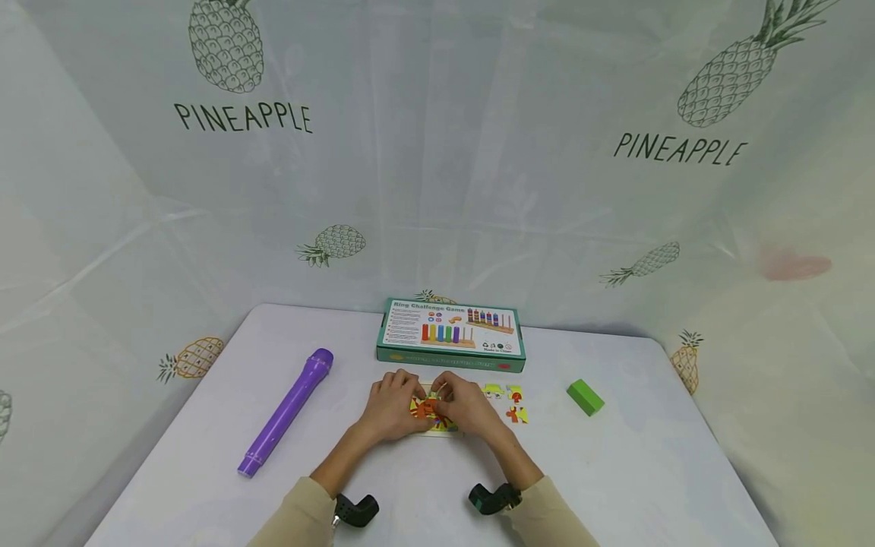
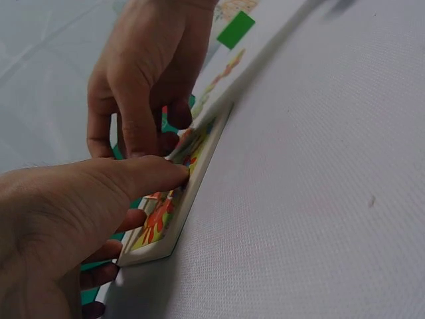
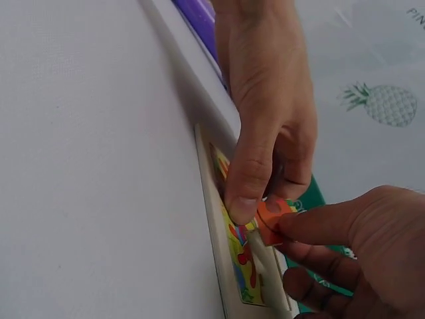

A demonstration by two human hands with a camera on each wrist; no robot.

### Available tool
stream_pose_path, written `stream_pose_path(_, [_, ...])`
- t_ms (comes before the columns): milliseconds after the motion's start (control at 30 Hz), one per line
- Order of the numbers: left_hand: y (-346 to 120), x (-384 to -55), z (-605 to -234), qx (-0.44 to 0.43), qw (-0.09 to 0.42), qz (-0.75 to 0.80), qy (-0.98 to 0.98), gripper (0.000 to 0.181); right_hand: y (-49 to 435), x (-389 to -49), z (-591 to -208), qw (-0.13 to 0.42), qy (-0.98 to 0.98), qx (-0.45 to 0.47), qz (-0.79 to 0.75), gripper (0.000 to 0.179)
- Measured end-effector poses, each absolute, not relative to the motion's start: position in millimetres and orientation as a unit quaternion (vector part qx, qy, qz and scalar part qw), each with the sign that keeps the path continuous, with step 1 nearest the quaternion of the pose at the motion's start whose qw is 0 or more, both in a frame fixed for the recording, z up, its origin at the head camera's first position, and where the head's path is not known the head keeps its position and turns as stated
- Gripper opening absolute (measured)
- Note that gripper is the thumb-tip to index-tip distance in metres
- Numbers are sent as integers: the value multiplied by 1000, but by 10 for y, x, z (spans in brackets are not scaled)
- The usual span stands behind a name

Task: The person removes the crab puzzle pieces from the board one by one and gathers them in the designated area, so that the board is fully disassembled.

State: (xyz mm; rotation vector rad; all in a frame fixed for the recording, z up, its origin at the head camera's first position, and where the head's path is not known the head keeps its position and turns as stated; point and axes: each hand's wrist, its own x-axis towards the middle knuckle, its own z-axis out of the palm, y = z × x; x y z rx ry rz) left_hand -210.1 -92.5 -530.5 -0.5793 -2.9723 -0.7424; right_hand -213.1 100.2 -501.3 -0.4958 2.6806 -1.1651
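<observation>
A puzzle board (image 1: 444,434) with a pale wooden rim lies at the table's middle, bright picture pieces set in it. My left hand (image 1: 391,406) rests over its left part, the thumb lying straight on the picture and the other fingers by the far edge. My right hand (image 1: 470,406) pinches an orange puzzle piece (image 3: 269,222) between thumb and fingers, tilted over the board close to the left thumb. A bare strip of board shows below that piece in the right wrist view. Several loose puzzle pieces (image 1: 517,415) lie right of the board.
Behind the board stands a green Ring Challenge Game box (image 1: 451,330). A purple tube with a knobbed end (image 1: 287,414) lies to the left, and a green block (image 1: 585,397) to the right. A pineapple-print curtain (image 1: 451,190) hangs behind the white table (image 1: 636,471).
</observation>
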Motion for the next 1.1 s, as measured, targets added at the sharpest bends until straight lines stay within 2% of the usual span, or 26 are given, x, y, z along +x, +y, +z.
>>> stream_pose_path(633, [-943,-2102,-5310,-186,3,-239,-953,44,1473,-2117,-4950,57,898,-147,-410,15])
stream_pose_path(1100, [-936,-2102,-5294,-183,-1,-247,-952,45,1881,-2072,-4992,77,923,-74,-369,14])
